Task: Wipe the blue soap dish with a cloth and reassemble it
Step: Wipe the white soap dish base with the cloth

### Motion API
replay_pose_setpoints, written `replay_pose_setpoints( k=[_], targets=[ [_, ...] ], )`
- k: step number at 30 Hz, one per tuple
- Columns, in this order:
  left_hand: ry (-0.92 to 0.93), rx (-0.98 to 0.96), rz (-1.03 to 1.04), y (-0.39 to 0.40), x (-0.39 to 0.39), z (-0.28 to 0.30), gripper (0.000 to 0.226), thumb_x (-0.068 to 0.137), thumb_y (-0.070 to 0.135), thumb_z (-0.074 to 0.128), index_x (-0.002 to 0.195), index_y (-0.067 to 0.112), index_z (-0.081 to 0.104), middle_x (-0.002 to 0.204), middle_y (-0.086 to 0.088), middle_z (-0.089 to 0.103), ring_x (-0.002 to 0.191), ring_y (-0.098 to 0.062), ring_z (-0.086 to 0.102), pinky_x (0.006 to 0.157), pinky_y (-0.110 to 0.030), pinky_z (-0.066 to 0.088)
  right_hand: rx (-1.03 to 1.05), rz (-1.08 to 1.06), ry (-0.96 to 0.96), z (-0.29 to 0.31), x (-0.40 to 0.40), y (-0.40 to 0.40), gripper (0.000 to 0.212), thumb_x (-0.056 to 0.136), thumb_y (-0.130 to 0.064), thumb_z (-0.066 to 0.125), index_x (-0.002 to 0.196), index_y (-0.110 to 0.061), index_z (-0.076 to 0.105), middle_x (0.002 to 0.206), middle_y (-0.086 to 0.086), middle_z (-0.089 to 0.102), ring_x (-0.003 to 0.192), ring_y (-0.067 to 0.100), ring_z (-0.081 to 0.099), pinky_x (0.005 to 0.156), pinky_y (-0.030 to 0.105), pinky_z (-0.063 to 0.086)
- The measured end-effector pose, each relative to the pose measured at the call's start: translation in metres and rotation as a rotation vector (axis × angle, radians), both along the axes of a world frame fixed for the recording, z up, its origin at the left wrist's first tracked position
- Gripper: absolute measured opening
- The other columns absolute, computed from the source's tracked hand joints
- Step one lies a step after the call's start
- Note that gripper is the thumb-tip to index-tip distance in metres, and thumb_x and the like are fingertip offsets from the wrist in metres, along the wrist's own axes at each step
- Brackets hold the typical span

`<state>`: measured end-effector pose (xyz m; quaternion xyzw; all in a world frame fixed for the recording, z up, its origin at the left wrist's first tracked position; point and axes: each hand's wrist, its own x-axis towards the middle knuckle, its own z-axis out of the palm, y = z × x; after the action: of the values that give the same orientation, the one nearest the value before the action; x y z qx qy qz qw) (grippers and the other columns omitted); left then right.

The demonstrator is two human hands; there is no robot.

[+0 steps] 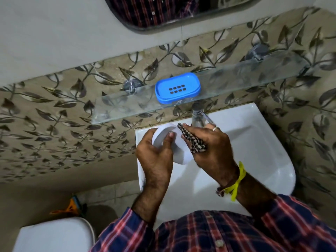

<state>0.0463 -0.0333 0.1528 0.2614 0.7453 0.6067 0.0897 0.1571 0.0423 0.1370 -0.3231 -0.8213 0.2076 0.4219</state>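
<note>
A blue soap dish part (177,87) with drain slots rests on the glass shelf (236,82) above the basin. My left hand (156,153) grips a white oval dish part (179,150) over the sink, thumb on its inner face. My right hand (211,148) holds a bunched checked cloth (192,138) pressed against the white part's right side. Much of the white part is hidden by both hands.
A white wash basin (254,151) lies below my hands, with a chrome tap (198,115) just behind my right hand. A mirror (172,11) hangs above. A white toilet tank (54,235) sits at the lower left. Leaf-patterned tiles cover the wall.
</note>
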Motion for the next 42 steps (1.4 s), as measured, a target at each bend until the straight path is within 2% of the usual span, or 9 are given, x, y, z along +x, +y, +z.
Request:
replay_pose_setpoints(
  k=[6, 9, 12, 18, 22, 27, 32, 38, 42],
  targets=[
    [-0.177, 0.163, 0.083, 0.006, -0.006, -0.003, 0.018, 0.082, 0.013, 0.081, 0.083, 0.028, 0.071, 0.077, 0.007, 0.074, 0.07, -0.01, 0.069, 0.064, -0.025, 0.057, -0.269, -0.075, 0.195, -0.004, -0.003, -0.001, 0.027, 0.08, -0.012, 0.082, 0.106, -0.012, 0.077, 0.096, -0.006, 0.077, 0.088, 0.002, 0.069, 0.084, 0.017, 0.053],
    [-0.333, 0.307, 0.11, 0.011, -0.004, -0.004, 0.017, 0.082, 0.01, 0.081, 0.088, 0.024, 0.073, 0.082, 0.008, 0.078, 0.076, -0.01, 0.073, 0.068, -0.027, 0.06, -0.487, -0.135, 0.307, -0.006, -0.006, -0.001, 0.007, 0.079, -0.022, 0.082, 0.079, -0.017, 0.077, 0.063, -0.023, 0.067, 0.063, -0.011, 0.059, 0.066, 0.01, 0.048],
    [-0.416, 0.299, 0.088, 0.018, -0.004, -0.009, 0.02, 0.082, 0.011, 0.082, 0.096, 0.022, 0.074, 0.09, 0.006, 0.078, 0.086, -0.015, 0.073, 0.076, -0.036, 0.062, -0.512, -0.207, 0.352, -0.006, -0.008, 0.0, 0.025, 0.081, -0.02, 0.081, 0.062, -0.021, 0.065, 0.051, -0.021, 0.06, 0.05, -0.006, 0.051, 0.056, 0.008, 0.041],
    [-1.006, 0.04, -0.386, 0.009, 0.014, -0.007, 0.091, 0.057, 0.053, 0.091, 0.129, 0.011, 0.053, 0.119, -0.021, 0.07, 0.106, -0.033, 0.072, 0.091, -0.049, 0.058, -0.089, -0.364, 0.215, 0.0, 0.003, 0.025, 0.01, 0.087, -0.009, 0.074, 0.094, -0.004, 0.078, 0.075, 0.012, 0.076, 0.064, 0.019, 0.066, 0.064, 0.032, 0.055],
    [-1.175, 0.251, -0.337, 0.027, 0.003, 0.003, 0.069, 0.079, 0.062, 0.067, 0.124, 0.01, 0.064, 0.122, -0.019, 0.071, 0.108, -0.03, 0.069, 0.095, -0.045, 0.057, 0.198, -0.338, 0.091, -0.009, 0.002, 0.01, 0.026, 0.082, 0.002, 0.073, 0.108, 0.004, 0.073, 0.09, 0.018, 0.077, 0.074, 0.033, 0.072, 0.072, 0.035, 0.054],
    [-1.357, 0.25, -0.328, 0.029, -0.016, -0.006, 0.061, 0.096, 0.058, 0.049, 0.121, 0.004, 0.062, 0.106, -0.02, 0.074, 0.082, -0.027, 0.075, 0.067, -0.034, 0.062, 0.364, -0.007, -0.002, -0.019, 0.009, -0.009, 0.031, 0.102, -0.008, 0.045, 0.117, 0.002, 0.07, 0.125, 0.015, 0.069, 0.105, 0.026, 0.071, 0.092, 0.035, 0.055],
    [-1.487, 0.275, -0.445, 0.018, -0.032, -0.024, 0.073, 0.093, 0.065, 0.048, 0.125, 0.0, 0.055, 0.104, -0.022, 0.071, 0.089, -0.03, 0.072, 0.09, -0.042, 0.056, 0.292, 0.315, -0.103, -0.024, 0.023, 0.011, 0.029, 0.1, -0.004, 0.05, 0.122, -0.004, 0.068, 0.135, 0.008, 0.062, 0.112, 0.016, 0.062, 0.101, 0.029, 0.046],
    [-1.388, 0.171, -0.569, 0.004, -0.04, -0.049, 0.059, 0.087, 0.059, 0.056, 0.129, 0.02, 0.067, 0.124, -0.014, 0.069, 0.11, -0.032, 0.062, 0.105, -0.051, 0.043, -0.362, 0.211, 0.15, -0.016, 0.023, 0.02, 0.067, 0.058, 0.012, 0.048, 0.116, -0.015, 0.068, 0.123, 0.004, 0.069, 0.118, 0.022, 0.065, 0.105, 0.047, 0.049],
    [-1.311, 0.125, -0.612, 0.006, -0.019, -0.06, 0.066, 0.091, 0.062, 0.049, 0.143, 0.021, 0.053, 0.146, -0.007, 0.056, 0.131, -0.025, 0.055, 0.114, -0.043, 0.037, -0.152, 0.239, 0.039, 0.003, -0.005, 0.012, 0.05, 0.07, 0.01, 0.068, 0.116, -0.01, 0.073, 0.119, 0.005, 0.072, 0.112, 0.019, 0.067, 0.102, 0.037, 0.05]
  ],
)
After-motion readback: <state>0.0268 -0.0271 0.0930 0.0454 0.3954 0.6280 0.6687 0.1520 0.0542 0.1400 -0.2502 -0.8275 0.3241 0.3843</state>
